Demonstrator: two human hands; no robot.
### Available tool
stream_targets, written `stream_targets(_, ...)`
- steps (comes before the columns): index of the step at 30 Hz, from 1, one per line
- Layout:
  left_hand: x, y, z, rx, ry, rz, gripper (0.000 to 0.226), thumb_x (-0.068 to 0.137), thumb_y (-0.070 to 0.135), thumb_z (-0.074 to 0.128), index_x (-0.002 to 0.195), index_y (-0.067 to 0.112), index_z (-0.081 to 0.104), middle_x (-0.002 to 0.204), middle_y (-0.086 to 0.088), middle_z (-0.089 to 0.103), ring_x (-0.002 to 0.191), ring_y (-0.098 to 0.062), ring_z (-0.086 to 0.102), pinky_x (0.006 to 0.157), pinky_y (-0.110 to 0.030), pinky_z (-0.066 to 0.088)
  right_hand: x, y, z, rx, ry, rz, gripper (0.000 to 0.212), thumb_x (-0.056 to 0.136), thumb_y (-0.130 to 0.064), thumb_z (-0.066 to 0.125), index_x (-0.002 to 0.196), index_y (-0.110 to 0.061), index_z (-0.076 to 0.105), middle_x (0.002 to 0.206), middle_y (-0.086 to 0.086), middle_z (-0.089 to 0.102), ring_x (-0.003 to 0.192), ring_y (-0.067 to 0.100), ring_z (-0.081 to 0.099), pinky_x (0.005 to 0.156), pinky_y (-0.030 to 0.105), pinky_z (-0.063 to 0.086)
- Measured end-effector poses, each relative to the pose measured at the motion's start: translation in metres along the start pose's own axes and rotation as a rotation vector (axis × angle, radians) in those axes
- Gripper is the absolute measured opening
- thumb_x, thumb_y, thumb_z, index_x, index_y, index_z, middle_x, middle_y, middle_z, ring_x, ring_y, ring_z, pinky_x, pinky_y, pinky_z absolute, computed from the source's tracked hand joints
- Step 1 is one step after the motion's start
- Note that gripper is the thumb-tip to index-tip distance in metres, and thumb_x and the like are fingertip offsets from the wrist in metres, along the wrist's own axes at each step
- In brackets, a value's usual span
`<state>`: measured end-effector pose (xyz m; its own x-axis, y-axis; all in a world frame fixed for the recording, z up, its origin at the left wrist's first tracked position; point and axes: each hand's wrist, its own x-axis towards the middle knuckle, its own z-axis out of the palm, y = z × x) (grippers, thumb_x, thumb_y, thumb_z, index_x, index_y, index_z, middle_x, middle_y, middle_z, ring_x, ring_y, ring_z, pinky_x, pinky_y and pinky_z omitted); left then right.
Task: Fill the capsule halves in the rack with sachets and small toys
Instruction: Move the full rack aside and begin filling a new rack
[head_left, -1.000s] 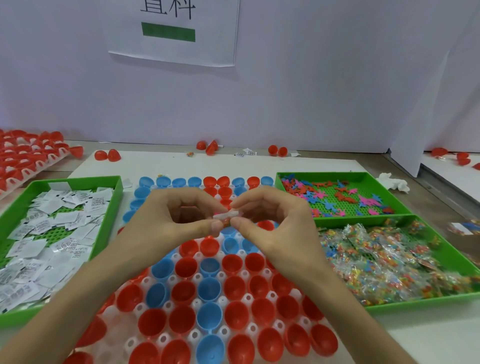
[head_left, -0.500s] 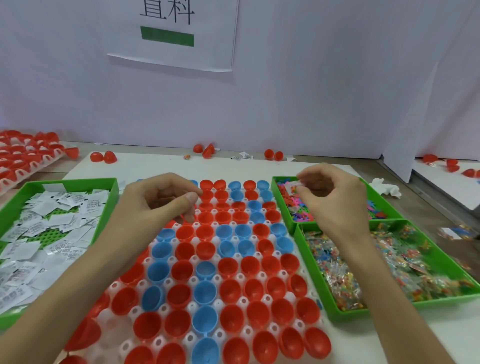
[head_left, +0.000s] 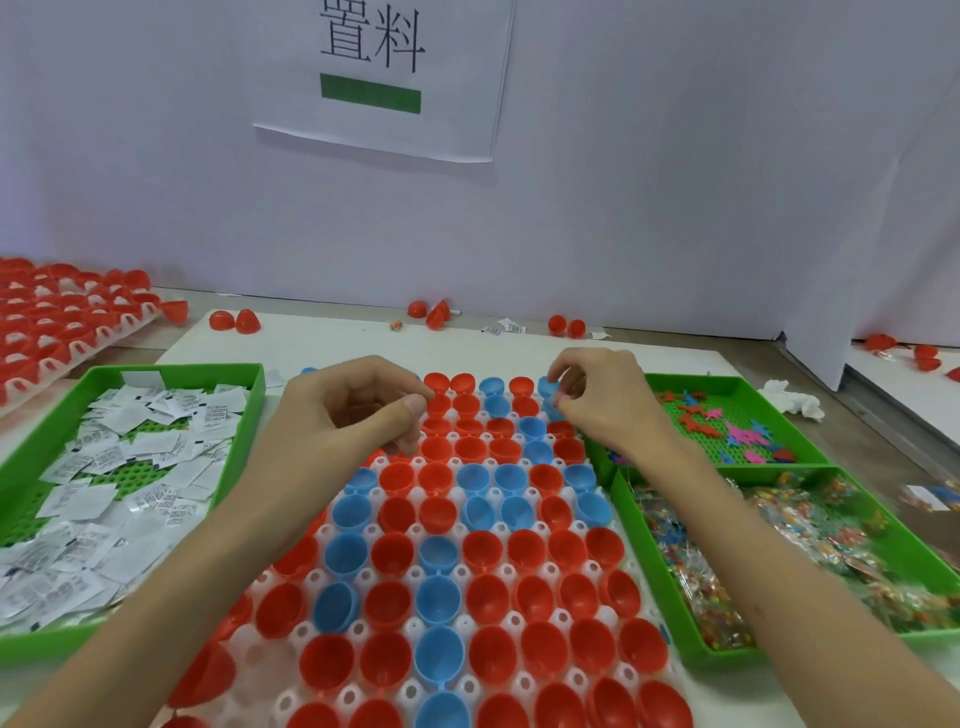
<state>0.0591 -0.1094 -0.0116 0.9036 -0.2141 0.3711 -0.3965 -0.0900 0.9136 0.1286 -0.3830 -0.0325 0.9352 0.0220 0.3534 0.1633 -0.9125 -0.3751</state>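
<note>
Barely begun, judging by empty-looking halves (head_left: 441, 551) across the rack (head_left: 260, 649). Right hand (head_left: 602, 405) at 1 o'clock over the far row, pinching a small pale item (head_left: 558, 399). Left hand (head_left: 353, 415) at 11 o'clock, fingers curled, contents impossible to tell. Sachets (head_left: 119, 467) at 9 o'clock, toys (head_left: 748, 434) at 3, nearly everything left to place.

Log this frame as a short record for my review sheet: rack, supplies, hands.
Rack: white rack of red and blue capsule halves, centre of the table; the near ones look empty.
Supplies: left tray holds sachets; far right tray flat toys; near right tray bagged toys.
Hands: left hand curled over the rack's far left, contents hidden; right hand pinches a small item over the far right halves.
</note>
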Motion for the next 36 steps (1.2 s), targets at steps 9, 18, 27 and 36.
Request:
stream_targets(9, -0.001, 0.001, 0.002, 0.016, -0.006, -0.009, 0.015, 0.089, 0.007, 0.067, 0.084, 0.019, 0.075, 0.065, -0.006, 0.069, 0.060, -0.014, 0.067, 0.062, -0.016, 0.054, 0.002, 0.002, 0.000, 0.034, 0.000, -0.012, 0.020, 0.083, -0.006, 0.073, 0.094, -0.023, 0.071, 0.082, -0.008, 0.070, 0.075, 0.001, 0.064, 0.071, 0.017, 0.054)
stream_targets(18, 0.000, 0.001, 0.001, 0.020, 0.004, -0.016, 0.018, 0.089, 0.008, 0.067, 0.082, 0.022, 0.076, 0.066, -0.007, 0.069, 0.061, -0.015, 0.067, 0.064, -0.017, 0.056, 0.005, -0.001, 0.006, 0.026, -0.059, 0.034, 0.021, 0.080, -0.007, 0.077, 0.086, -0.026, 0.071, 0.079, -0.010, 0.069, 0.072, 0.000, 0.065, 0.066, 0.014, 0.052)
stream_targets(27, 0.001, 0.000, -0.001, 0.048, 0.042, -0.022, 0.014, 0.089, 0.009, 0.068, 0.086, 0.020, 0.075, 0.068, -0.004, 0.071, 0.063, -0.013, 0.068, 0.064, -0.015, 0.055, 0.012, -0.005, 0.005, 0.030, -0.092, 0.098, 0.023, 0.078, -0.003, 0.076, 0.083, -0.025, 0.071, 0.082, -0.010, 0.067, 0.075, 0.000, 0.062, 0.066, 0.013, 0.050)
stream_targets(36, 0.008, 0.001, -0.018, 0.151, 0.190, -0.004, 0.014, 0.090, 0.009, 0.067, 0.087, 0.021, 0.073, 0.070, -0.002, 0.071, 0.064, -0.012, 0.068, 0.065, -0.016, 0.056, 0.013, -0.007, 0.007, -0.044, -0.139, 0.112, 0.024, 0.080, 0.000, 0.075, 0.089, -0.022, 0.072, 0.087, -0.009, 0.062, 0.078, 0.004, 0.060, 0.066, 0.011, 0.045)
